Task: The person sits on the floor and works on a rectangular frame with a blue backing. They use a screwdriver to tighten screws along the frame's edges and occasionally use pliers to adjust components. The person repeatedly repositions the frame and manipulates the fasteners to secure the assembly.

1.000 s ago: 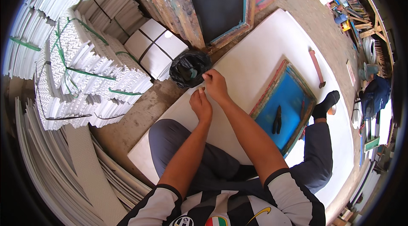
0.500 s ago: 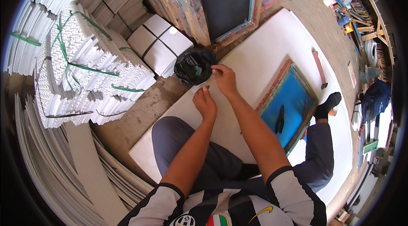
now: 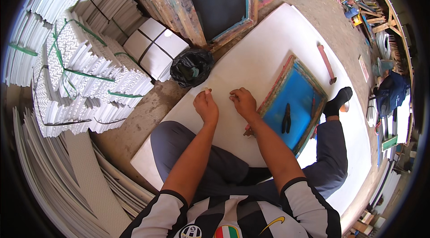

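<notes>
My left hand (image 3: 206, 107) hovers over the white sheet (image 3: 264, 41), just below the black plastic bag (image 3: 191, 67). Its thumb and finger are pinched on something too small to make out. To its right, my right hand (image 3: 244, 103) is closed, fingertips together, and what they hold, if anything, cannot be seen. The hands are apart. Beside my right forearm lies a wooden frame (image 3: 320, 86) with a blue panel (image 3: 307, 92). Black-handled pliers (image 3: 286, 118) rest on that panel. The bag stands with its mouth open at the sheet's far left edge.
A hammer (image 3: 327, 64) lies near the sheet's right side, beyond my foot in a black sock (image 3: 338, 100). Bundled white boards (image 3: 89, 63) and a strapped white stack (image 3: 154, 47) rise at left. Paint-stained wooden frames (image 3: 224, 5) lean at the back.
My right hand has drawn back from the bag's rim toward me and the blue panel. My left hand has turned slightly, fingertips up. The whole view has shifted a little.
</notes>
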The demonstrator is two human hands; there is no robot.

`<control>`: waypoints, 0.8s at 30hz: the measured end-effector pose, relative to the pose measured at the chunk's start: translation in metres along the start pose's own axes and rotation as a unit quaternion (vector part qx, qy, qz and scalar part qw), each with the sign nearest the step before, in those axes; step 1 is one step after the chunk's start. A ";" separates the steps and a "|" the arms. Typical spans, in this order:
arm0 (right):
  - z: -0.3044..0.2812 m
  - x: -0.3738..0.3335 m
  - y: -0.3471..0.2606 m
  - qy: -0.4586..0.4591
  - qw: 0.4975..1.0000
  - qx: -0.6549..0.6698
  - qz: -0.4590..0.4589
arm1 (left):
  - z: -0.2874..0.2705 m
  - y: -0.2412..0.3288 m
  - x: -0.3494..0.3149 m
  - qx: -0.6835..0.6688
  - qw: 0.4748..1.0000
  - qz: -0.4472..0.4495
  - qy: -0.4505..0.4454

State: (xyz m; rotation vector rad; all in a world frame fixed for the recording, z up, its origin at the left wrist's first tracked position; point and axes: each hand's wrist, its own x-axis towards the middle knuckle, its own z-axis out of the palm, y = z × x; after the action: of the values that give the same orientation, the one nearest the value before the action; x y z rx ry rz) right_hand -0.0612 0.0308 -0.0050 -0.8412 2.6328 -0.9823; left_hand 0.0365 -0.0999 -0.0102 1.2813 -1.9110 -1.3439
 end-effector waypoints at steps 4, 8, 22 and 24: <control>0.008 -0.001 0.004 0.012 1.000 0.010 0.012 | 0.000 -0.004 0.001 0.008 1.000 0.025 0.005; 0.008 0.000 0.004 0.007 0.999 0.014 0.029 | 0.002 0.002 -0.003 0.040 0.996 0.062 0.040; 0.006 0.010 0.005 -0.077 0.989 -0.128 -0.023 | 0.001 -0.002 -0.001 0.041 0.998 0.037 0.013; 0.006 0.011 0.006 -0.086 0.985 -0.145 -0.031 | 0.001 -0.004 -0.001 0.036 0.998 0.049 0.016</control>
State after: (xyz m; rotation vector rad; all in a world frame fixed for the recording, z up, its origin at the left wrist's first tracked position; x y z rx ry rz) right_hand -0.0706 0.0247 -0.0132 -1.0264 2.6472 -0.5160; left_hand 0.0378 -0.0989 -0.0145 1.2192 -1.9888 -1.2087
